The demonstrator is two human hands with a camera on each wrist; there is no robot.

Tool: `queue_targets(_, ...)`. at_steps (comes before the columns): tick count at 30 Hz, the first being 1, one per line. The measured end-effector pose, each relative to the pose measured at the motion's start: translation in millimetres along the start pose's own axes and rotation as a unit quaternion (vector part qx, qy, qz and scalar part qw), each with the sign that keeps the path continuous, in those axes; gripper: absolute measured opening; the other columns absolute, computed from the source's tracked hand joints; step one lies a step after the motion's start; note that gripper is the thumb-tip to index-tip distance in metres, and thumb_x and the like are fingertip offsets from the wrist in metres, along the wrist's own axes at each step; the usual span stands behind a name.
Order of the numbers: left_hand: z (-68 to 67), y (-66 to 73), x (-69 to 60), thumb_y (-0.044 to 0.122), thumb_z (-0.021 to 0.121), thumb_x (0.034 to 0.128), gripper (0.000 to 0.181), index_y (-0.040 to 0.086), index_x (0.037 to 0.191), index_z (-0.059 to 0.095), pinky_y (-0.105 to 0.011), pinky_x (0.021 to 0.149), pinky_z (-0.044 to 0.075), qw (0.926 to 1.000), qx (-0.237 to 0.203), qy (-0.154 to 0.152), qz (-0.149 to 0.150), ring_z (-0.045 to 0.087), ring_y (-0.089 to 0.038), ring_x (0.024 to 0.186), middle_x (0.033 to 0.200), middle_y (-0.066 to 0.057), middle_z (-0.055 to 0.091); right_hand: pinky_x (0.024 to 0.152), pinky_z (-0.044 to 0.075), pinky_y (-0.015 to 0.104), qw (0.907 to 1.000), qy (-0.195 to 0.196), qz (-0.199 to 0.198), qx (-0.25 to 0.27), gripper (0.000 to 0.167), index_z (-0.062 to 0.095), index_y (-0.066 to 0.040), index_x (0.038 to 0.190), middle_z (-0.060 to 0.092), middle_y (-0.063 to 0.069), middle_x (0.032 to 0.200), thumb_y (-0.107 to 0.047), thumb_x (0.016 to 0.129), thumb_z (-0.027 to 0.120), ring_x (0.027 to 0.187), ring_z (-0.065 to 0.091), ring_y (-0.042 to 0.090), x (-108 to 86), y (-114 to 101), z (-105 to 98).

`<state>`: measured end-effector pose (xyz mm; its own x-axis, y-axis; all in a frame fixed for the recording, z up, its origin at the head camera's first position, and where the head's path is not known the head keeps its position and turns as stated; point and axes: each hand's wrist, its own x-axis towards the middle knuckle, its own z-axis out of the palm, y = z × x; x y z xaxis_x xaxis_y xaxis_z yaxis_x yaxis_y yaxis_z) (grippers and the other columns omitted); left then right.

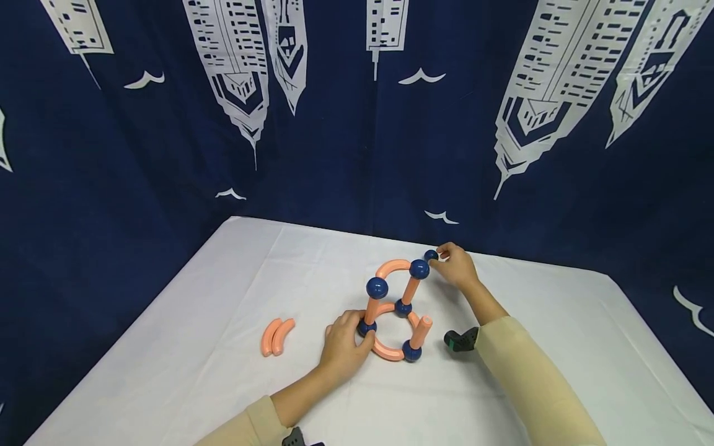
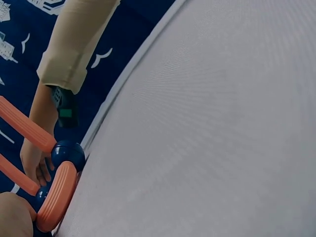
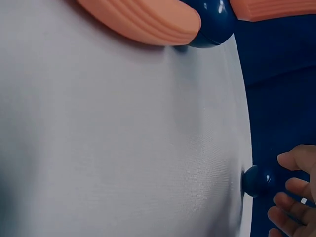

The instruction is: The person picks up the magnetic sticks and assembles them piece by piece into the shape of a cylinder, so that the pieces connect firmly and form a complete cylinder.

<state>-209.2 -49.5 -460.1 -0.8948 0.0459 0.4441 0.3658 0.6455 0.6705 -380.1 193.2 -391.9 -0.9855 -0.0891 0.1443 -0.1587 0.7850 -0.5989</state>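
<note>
A magnetic ball-and-stick structure (image 1: 388, 354) of orange rods and blue balls stands on the table. Its ring base carries upright rods, and a curved orange rod (image 1: 392, 266) joins two upper balls. My left hand (image 1: 344, 348) grips the blue ball (image 1: 366, 327) at the base's left side between thumb and fingers. Behind the structure, my right hand (image 1: 457, 266) reaches toward a loose blue ball (image 1: 431, 255). In the right wrist view its fingers are spread, with a gap to that ball (image 3: 257, 180). The front upright rod (image 1: 421, 332) has no ball on top.
Two curved orange rods (image 1: 273, 337) lie side by side left of the structure. White cloth covers the table (image 1: 167, 371), and a dark blue curtain (image 1: 346, 155) with white building prints hangs behind its far edge. A dark device (image 1: 462, 340) is strapped at the right wrist.
</note>
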Motion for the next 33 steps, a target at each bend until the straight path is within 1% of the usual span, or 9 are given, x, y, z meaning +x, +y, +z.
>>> queue_targets(3,-0.9,0.9,-0.6,0.019,0.065,0.0879,0.032,0.005,0.117,0.063,-0.041,0.084,0.037,1.0,0.005,-0.007,0.002,0.058,-0.025,0.105,0.112,-0.007,0.063,0.093,0.042,0.053,0.9997,-0.01,0.011,-0.018,0.052,0.05,0.01,0.129,0.052,0.031,0.123,-0.02,0.088,0.064,0.111,0.051,0.044,5.0,2,3)
queue_targets(7,-3.2,2.3,-1.7,0.02,0.064,0.0885,0.033,0.006,0.118,0.062,-0.042,0.085,0.038,0.9998,0.013,-0.012,0.002,0.058,-0.025,0.106,0.114,-0.007,0.063,0.1,0.037,0.056,0.9993,-0.018,0.017,-0.026,0.06,0.044,0.006,0.138,0.043,0.033,0.134,-0.021,0.088,0.062,0.121,0.045,0.047,8.7,4,11)
queue_targets(11,-2.9,3.0,-0.9,0.02,0.064,0.0888,0.033,0.007,0.119,0.062,-0.042,0.085,0.038,0.9998,0.019,-0.01,0.006,0.058,-0.024,0.105,0.114,-0.006,0.063,0.105,0.032,0.059,0.9988,-0.02,0.002,-0.045,0.058,0.044,0.002,0.141,0.037,0.034,0.141,-0.019,0.088,0.059,0.129,0.038,0.05,8.3,5,18)
queue_targets(14,-1.7,2.3,-0.4,0.021,0.063,0.089,0.033,0.007,0.119,0.062,-0.041,0.084,0.038,0.9996,0.024,-0.009,0.008,0.058,-0.023,0.104,0.113,-0.005,0.063,0.105,0.031,0.059,0.9977,-0.024,-0.009,-0.062,0.055,0.046,-0.001,0.141,0.039,0.032,0.142,-0.017,0.089,0.056,0.131,0.037,0.048,6.7,6,20)
queue_targets(22,-2.6,2.4,-0.9,0.021,0.064,0.0888,0.033,0.007,0.119,0.062,-0.04,0.083,0.038,0.9996,0.025,-0.011,0.006,0.058,-0.023,0.103,0.113,-0.005,0.063,0.102,0.036,0.057,0.9968,-0.014,-0.01,-0.078,0.046,0.053,-0.003,0.136,0.052,0.028,0.134,-0.014,0.091,0.055,0.124,0.047,0.047,2.1,11,27)
queue_targets(25,-2.5,2.2,-1.1,0.021,0.063,0.0892,0.033,0.007,0.119,0.062,-0.04,0.083,0.038,0.9995,0.028,-0.014,0.006,0.058,-0.022,0.104,0.113,-0.005,0.063,0.103,0.036,0.056,0.9972,-0.009,-0.015,-0.073,0.044,0.055,-0.003,0.133,0.055,0.026,0.132,-0.013,0.09,0.056,0.123,0.048,0.047,-2.4,11,29)
queue_targets(28,-2.5,2.1,-1.6,0.021,0.063,0.0893,0.033,0.007,0.119,0.062,-0.04,0.084,0.038,0.9995,0.029,-0.013,0.001,0.058,-0.022,0.105,0.114,-0.005,0.063,0.102,0.037,0.056,0.9975,-0.007,-0.028,-0.064,0.043,0.057,-0.001,0.131,0.058,0.025,0.128,-0.015,0.09,0.059,0.121,0.05,0.046,-8.8,9,28)
queue_targets(30,-2.3,2.7,-1.4,0.02,0.063,0.089,0.033,0.007,0.119,0.062,-0.041,0.084,0.038,0.9995,0.029,-0.013,0.0,0.058,-0.023,0.105,0.113,-0.006,0.063,0.098,0.04,0.056,0.9975,-0.008,-0.037,-0.06,0.043,0.058,-0.001,0.129,0.062,0.025,0.122,-0.017,0.089,0.06,0.115,0.054,0.045,-14.2,7,25)
queue_targets(33,-2.3,3.2,-0.9,0.02,0.063,0.0888,0.033,0.006,0.119,0.062,-0.041,0.084,0.038,0.9995,0.03,-0.014,0.001,0.058,-0.023,0.105,0.113,-0.006,0.063,0.089,0.044,0.053,0.9974,-0.009,-0.049,-0.053,0.042,0.059,0.0,0.127,0.065,0.023,0.108,-0.016,0.088,0.062,0.101,0.059,0.04,-23.4,3,21)
